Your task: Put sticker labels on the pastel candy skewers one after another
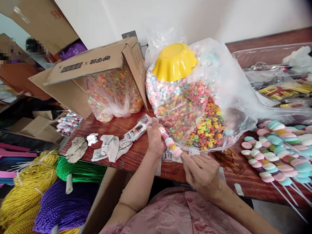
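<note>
My left hand (156, 137) is closed round the top of a candy skewer (171, 143) strung with pink, white and blue marshmallow pieces. My right hand (202, 171) pinches the skewer's lower end, fingers closed on the stick. Both hands hover over the front edge of a dark wooden table (137, 155). Just behind them lies a big clear plastic bag (237, 104) full of pastel marshmallows and coloured candy rings, with a yellow bowl (174, 61) upside down on the heap.
Finished skewers (277, 150) lie piled at the right. A cardboard box (92, 64) with a bag of candy rings stands at the left, crumpled gloves (108, 147) and a small packet (136, 131) before it. Spools of gold, green and purple cord (46, 199) sit lower left. A person stands far left.
</note>
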Demonstrator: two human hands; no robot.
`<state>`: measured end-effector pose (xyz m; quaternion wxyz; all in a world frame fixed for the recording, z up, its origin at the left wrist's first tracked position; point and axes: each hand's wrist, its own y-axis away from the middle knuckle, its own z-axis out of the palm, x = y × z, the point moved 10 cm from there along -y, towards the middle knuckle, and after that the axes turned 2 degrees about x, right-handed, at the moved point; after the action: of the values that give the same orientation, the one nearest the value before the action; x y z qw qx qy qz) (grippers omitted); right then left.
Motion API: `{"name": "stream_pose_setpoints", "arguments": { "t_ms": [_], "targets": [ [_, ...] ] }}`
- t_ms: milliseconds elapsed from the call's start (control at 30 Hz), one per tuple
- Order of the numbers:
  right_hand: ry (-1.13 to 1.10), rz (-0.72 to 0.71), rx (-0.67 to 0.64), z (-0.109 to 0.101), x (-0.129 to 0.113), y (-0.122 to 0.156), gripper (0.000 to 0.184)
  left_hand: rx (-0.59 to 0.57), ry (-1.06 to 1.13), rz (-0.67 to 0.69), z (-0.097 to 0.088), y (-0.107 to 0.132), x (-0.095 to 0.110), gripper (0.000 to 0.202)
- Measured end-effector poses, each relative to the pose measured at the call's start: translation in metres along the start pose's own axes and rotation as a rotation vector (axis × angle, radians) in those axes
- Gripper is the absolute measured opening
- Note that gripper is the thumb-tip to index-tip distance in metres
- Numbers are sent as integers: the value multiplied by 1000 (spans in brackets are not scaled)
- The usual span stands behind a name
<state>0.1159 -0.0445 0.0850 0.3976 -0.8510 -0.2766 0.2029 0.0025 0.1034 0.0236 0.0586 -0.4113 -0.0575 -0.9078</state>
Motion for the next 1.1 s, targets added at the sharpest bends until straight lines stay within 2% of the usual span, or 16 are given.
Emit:
{"name": "stream_pose_setpoints", "arguments": {
  "t_ms": [133,233,300,367,467,533,600,700,767,900,967,1033,1100],
  "targets": [
    [14,50,1,-1,5,4,13,-42,36,-16,3,3,0,49],
    [-47,149,-9,3,18,9,16,-107,66,-95,9,8,-4,45],
    [-175,298,-66,12,34,15,17,-167,96,-157,14,12,-8,43],
    [-388,512,-173,29,51,25,19,-213,120,-199,17,14,-10,42],
    [-770,817,-281,54,64,41,30,-210,144,-273,13,13,-16,44],
    [-961,943,-290,62,68,46,35,-190,163,-327,10,12,-20,48],
    [-1043,1006,-304,66,70,48,37,-183,166,-367,9,13,-24,50],
    [-976,980,-306,63,70,48,37,-188,122,-380,11,17,-27,47],
    [-832,885,-260,55,67,44,32,-185,91,-345,12,19,-28,45],
    [-355,482,-92,28,43,29,19,-69,65,-231,7,18,-24,47],
    [-174,310,-72,25,28,27,21,1,53,-201,2,18,-24,48],
    [-116,253,-84,27,23,27,22,5,42,-186,2,20,-25,46],
    [-170,304,-86,28,30,27,20,-48,45,-176,6,23,-25,42]
  ]
}}
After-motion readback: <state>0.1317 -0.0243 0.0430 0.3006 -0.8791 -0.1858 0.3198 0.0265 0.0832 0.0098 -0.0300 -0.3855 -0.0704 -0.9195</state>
